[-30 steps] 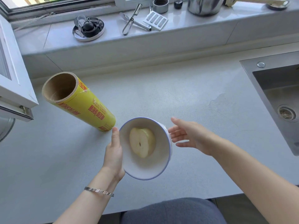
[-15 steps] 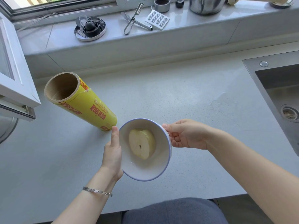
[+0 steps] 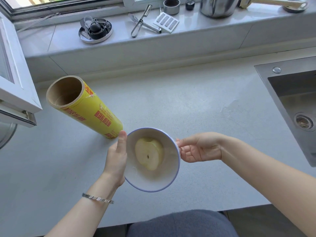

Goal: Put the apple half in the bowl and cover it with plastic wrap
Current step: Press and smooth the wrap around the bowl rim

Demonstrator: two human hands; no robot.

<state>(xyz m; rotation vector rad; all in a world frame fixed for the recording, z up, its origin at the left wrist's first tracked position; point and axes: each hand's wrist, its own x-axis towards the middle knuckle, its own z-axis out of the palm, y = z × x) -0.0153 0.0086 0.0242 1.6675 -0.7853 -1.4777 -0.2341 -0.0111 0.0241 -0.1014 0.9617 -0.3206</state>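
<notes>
Held low over the front part of the pale counter [image 3: 188, 108], near its front edge: a white bowl [image 3: 147, 180] with a blue rim, tipped toward the camera. Inside, on the bottom, the apple half [image 3: 148, 155], cut face up, uncovered. Cannot tell whether the base touches the counter.

Behind and to the left, a yellow plastic wrap roll [image 3: 95, 113], apparently standing on end, open cardboard top toward the camera, foot just beside the left thumb. Farther left, the corner of an open window sash [image 3: 17, 86] jutting in over the counter. At the right border, a steel sink [image 3: 294, 103], well apart from the bowl. Between bowl and sink, and back toward the wall step, bare counter. Up on the windowsill [image 3: 213, 36], well clear: a peeler [image 3: 142, 21], a round tin of small parts [image 3: 95, 29], a steel pot [image 3: 218, 6].

2 hands, 1 on each side of the bowl. Left hand [image 3: 116, 159]: clasping the left wall, thumb straight up along the rim, palm against the outside, fingers hidden behind; a silver bracelet [image 3: 97, 198] on the wrist. Right hand [image 3: 200, 147]: palm turned toward the camera, thumb stretched to the right rim, fingers curled under toward the outer wall, a light pinch on the bowl; forearm reaching in from the lower right.
</notes>
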